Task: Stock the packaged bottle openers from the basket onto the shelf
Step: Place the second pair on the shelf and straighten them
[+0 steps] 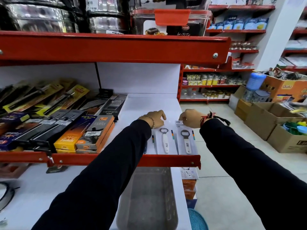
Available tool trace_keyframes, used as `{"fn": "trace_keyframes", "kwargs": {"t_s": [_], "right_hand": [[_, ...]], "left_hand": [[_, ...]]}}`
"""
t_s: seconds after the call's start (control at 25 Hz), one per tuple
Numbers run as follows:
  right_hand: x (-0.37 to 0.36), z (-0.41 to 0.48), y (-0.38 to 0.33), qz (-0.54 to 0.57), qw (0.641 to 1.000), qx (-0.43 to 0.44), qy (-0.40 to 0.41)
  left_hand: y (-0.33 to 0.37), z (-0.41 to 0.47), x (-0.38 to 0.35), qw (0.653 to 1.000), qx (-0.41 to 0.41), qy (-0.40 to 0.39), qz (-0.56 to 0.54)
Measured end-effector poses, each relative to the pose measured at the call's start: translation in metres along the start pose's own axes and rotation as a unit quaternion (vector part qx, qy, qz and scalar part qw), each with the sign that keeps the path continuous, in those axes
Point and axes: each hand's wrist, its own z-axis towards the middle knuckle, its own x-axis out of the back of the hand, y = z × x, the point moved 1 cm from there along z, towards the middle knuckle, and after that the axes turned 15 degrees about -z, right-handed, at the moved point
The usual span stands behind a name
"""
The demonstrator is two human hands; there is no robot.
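Right grip [189,119] on opener pack [186,138]

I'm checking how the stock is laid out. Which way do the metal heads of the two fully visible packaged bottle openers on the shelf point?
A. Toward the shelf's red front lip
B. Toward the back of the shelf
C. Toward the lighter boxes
B: both packaged bottle openers lie flat on the shelf, metal heads toward the back and white handles toward the red front lip.

glossy red metal shelf [126,159] — clear plastic packs [186,140], matt white-handled openers [165,141]
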Motion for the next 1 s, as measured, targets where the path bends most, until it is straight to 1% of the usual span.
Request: {"fn": "trace_keyframes", "kwargs": {"t_s": [0.08, 0.16, 0.28, 0.36, 0.48, 0.64, 0.72, 0.8, 0.92, 1.0], "right_hand": [[-0.007, 0.000, -0.003, 0.009, 1.000, -0.002, -0.009], [-0.011, -0.003, -0.006, 0.009, 1.000, -0.006, 0.000], [-0.018, -0.010, -0.010, -0.004, 1.000, -0.006, -0.004], [-0.021, -0.015, -0.013, -0.001, 1.000, -0.007, -0.013], [-0.017, -0.024, -0.015, 0.006, 1.000, -0.013, 0.005], [-0.003, -0.030, -0.027, 0.027, 0.999, 0.016, 0.032], [0.006, -0.032, -0.042, 0.059, 0.997, 0.039, 0.044], [0.012, -0.033, -0.061, 0.082, 0.994, 0.070, 0.035], [0.014, -0.033, -0.088, 0.050, 0.993, 0.109, -0.006], [0.012, -0.033, -0.102, 0.014, 0.992, 0.119, -0.045]], "left_hand": [[-0.005, 0.001, -0.006, 1.000, -0.018, 0.017, 0.017], [-0.006, 0.001, -0.013, 0.998, -0.025, 0.029, 0.040], [-0.010, -0.002, -0.022, 0.996, -0.021, 0.040, 0.075], [-0.015, -0.008, -0.028, 0.995, -0.011, 0.031, 0.097], [-0.022, -0.019, -0.031, 0.997, -0.006, 0.006, 0.081], [-0.033, -0.039, -0.007, 0.996, -0.031, 0.028, 0.080], [-0.046, -0.051, 0.016, 0.992, -0.012, 0.034, 0.117], [-0.060, -0.065, 0.040, 0.983, 0.033, 0.023, 0.181], [-0.077, -0.085, 0.061, 0.962, 0.085, -0.039, 0.258], [-0.086, -0.094, 0.063, 0.954, 0.113, -0.085, 0.264]]}}
